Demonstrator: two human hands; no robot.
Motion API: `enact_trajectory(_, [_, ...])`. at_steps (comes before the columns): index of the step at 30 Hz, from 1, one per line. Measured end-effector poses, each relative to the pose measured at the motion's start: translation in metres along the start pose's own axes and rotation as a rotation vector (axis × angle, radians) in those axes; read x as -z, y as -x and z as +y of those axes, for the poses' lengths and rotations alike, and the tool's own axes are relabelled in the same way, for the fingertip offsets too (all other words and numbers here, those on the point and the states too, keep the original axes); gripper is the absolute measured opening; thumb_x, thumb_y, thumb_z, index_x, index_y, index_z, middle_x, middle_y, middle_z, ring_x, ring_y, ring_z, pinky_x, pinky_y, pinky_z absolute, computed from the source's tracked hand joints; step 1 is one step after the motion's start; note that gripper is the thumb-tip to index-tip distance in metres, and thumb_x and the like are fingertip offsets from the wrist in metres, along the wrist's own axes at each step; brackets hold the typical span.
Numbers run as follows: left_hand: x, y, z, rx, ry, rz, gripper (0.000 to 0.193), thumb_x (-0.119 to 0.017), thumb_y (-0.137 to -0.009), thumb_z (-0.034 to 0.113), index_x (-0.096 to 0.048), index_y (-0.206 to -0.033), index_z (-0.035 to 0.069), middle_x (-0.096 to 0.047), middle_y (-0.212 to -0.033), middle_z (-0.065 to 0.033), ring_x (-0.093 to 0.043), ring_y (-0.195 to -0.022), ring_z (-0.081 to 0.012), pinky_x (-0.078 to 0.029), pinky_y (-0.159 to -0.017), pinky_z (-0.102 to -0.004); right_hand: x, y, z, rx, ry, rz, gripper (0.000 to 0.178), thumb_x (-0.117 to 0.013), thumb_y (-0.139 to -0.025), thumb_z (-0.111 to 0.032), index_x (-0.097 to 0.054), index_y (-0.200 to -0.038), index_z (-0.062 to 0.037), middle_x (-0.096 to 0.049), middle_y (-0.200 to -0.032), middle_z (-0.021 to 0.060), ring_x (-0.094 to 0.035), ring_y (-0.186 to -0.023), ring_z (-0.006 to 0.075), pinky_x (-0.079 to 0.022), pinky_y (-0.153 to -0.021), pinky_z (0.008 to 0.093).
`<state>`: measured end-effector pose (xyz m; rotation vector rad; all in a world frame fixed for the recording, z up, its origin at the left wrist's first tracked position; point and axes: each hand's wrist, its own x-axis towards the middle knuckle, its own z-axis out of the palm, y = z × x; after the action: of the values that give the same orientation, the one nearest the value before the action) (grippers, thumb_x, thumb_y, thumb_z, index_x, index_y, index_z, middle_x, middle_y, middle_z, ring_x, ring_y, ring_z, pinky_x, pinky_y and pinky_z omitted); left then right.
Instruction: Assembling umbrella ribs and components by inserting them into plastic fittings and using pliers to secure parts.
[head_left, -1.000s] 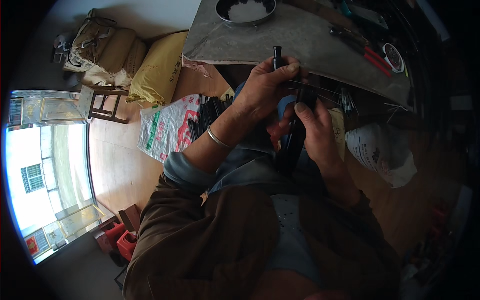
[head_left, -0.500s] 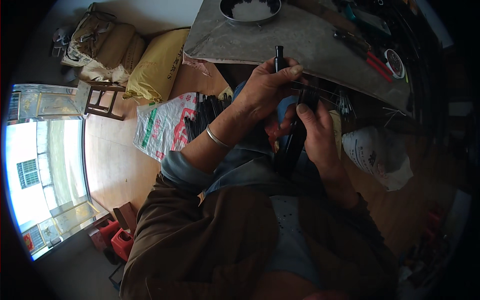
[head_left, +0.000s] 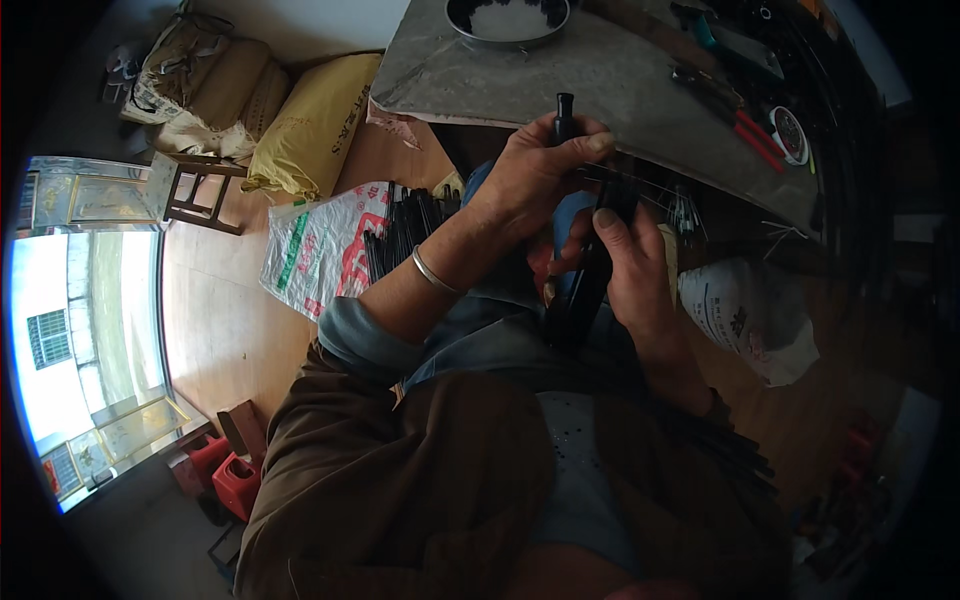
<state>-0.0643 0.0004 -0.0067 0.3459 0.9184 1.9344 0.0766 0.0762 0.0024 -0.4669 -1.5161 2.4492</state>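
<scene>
My left hand (head_left: 525, 180) is closed round a slim black rod (head_left: 565, 112) with a flared, knob-like end that sticks up beyond the fist. Its thumb presses against the bent forefinger. Close beside it, my right hand (head_left: 640, 270) grips a long, dark, glossy bar (head_left: 580, 295), thumb on top, held slanting over my lap. What kind of part either is, I cannot make out. Thin pale strands run between the hands toward the table edge; their ends are hard to see. Several black rods (head_left: 408, 228) lie on a white printed sack (head_left: 340, 240) left of my knees.
Ahead is a grey worktable (head_left: 420, 75) with a dark-rimmed bowl of white material (head_left: 508, 22), red-handled pliers (head_left: 757, 140) and a small round tub (head_left: 789, 136). Bundled wires (head_left: 685, 215) show below its edge. Around stand a yellow sack (head_left: 310, 130), a stool (head_left: 200, 195) and a white bag (head_left: 745, 310).
Both hands keep their grips and have hardly moved. The view has shifted slightly, and several dark rods now show beside my right sleeve.
</scene>
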Motion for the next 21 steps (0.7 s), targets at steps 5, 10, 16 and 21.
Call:
enact_trajectory(5, [-0.002,0.003,0.002,-0.017,0.001,0.029,0.011,-0.065,-0.089,0.012,-0.062,-0.098,0.006,-0.062,-0.088,-0.0059,-0.062,-0.084,-0.0165,-0.054,-0.076,-0.0339,-0.001,-0.001,0.002,-0.028,0.003,0.008,0.025,-0.051,-0.098,-0.022,-0.048,-0.109,-0.0003,-0.058,-0.087,0.0081,-0.061,-0.071,0.0151,-0.058,-0.062,0.0331])
enact_trajectory(10, [-0.009,0.004,0.005,-0.011,-0.004,0.087,0.015,-0.070,-0.084,0.008,-0.061,-0.095,0.003,-0.065,-0.086,-0.0070,-0.064,-0.078,-0.0164,-0.054,-0.074,-0.0325,0.002,-0.001,0.002,0.043,0.029,-0.016,0.028,-0.051,-0.098,-0.024,-0.047,-0.110,0.0008,-0.057,-0.085,0.0071,-0.059,-0.069,0.0135,-0.057,-0.060,0.0324])
enact_trajectory(16, [-0.004,0.003,0.015,0.018,-0.137,0.053,0.012,-0.066,-0.088,0.012,-0.063,-0.095,0.004,-0.065,-0.084,-0.0062,-0.063,-0.081,-0.0155,-0.052,-0.074,-0.0300,-0.007,-0.001,0.004,0.102,0.079,0.038,0.027,-0.054,-0.097,-0.022,-0.048,-0.109,0.0008,-0.057,-0.081,0.0061,-0.058,-0.065,0.0103,-0.056,-0.058,0.0294])
enact_trajectory(21, [-0.004,0.002,0.016,0.043,-0.216,0.102,0.018,-0.063,-0.091,0.018,-0.063,-0.097,0.001,-0.065,-0.084,-0.0065,-0.062,-0.082,-0.0148,-0.048,-0.076,-0.0283,-0.005,0.000,0.007,0.108,0.091,0.057,0.022,-0.055,-0.096,-0.019,-0.050,-0.106,0.0001,-0.059,-0.081,0.0059,-0.058,-0.063,0.0099,-0.056,-0.057,0.0278])
